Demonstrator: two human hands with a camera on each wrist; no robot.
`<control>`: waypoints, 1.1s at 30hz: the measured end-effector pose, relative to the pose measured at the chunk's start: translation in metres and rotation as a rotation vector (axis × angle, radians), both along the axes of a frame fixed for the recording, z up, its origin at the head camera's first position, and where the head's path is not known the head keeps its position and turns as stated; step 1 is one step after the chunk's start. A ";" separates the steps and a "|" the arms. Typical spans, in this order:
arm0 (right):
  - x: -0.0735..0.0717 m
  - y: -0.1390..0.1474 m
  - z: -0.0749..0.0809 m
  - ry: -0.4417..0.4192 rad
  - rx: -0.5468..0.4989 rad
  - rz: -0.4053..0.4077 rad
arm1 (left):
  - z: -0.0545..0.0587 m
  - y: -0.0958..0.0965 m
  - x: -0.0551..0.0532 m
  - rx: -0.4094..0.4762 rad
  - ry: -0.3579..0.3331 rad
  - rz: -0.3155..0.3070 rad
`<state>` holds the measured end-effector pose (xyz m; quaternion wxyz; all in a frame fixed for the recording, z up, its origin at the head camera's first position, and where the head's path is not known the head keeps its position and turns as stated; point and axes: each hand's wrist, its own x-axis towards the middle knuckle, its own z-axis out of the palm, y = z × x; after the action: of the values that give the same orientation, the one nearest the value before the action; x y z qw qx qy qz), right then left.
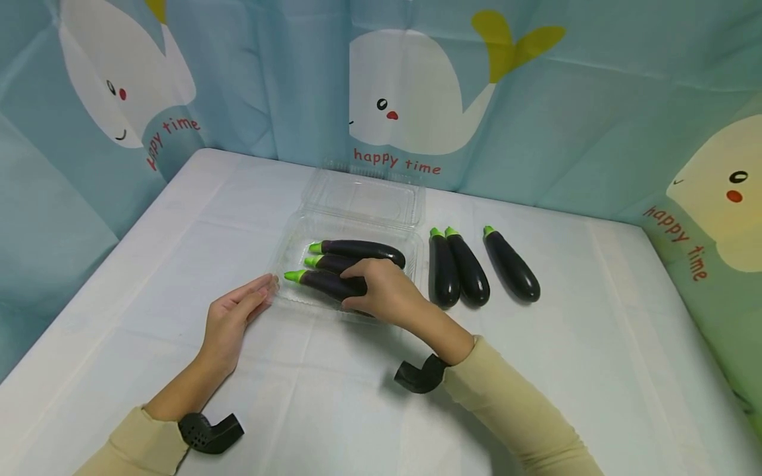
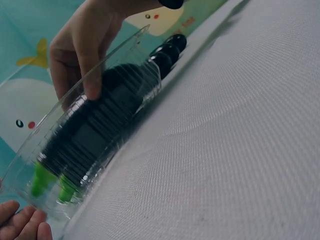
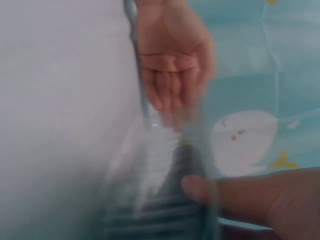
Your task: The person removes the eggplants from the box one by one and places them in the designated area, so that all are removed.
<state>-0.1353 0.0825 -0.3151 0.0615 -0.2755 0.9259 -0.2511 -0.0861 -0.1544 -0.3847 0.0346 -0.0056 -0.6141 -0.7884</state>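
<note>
Three dark eggplants with green stems lie side by side in a clear plastic clamshell box, whose lid is folded back. My right hand reaches over the front wall and grips the nearest eggplant between thumb and fingers. That hand covers the right ends of the near and middle eggplants. Behind them lies the far eggplant. At the box's left front corner, my left hand touches the edge with its fingertips. Its fingers look nearly straight in the right wrist view, palm toward the box.
Right of the box, two eggplants lie against each other, and another eggplant lies apart farther right. The white-covered table ends at a blue curtain printed with whales. Black wrist devices sit at both cuffs.
</note>
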 end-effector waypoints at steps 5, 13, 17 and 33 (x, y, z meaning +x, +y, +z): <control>0.000 0.009 0.011 -0.031 -0.076 -0.036 | 0.000 0.000 0.000 0.003 0.005 -0.005; 0.002 0.026 0.025 -0.056 -0.154 -0.104 | 0.000 0.000 0.000 -0.002 -0.009 0.004; 0.003 0.036 0.031 -0.033 -0.186 -0.158 | 0.000 0.000 0.001 0.007 -0.009 0.006; -0.004 0.071 0.037 -0.005 -0.217 -0.258 | -0.001 0.000 0.000 -0.009 -0.012 0.014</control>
<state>-0.1394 0.1530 -0.2785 0.0009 -0.1588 0.9208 -0.3562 -0.0861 -0.1545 -0.3856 0.0365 0.0031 -0.6180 -0.7854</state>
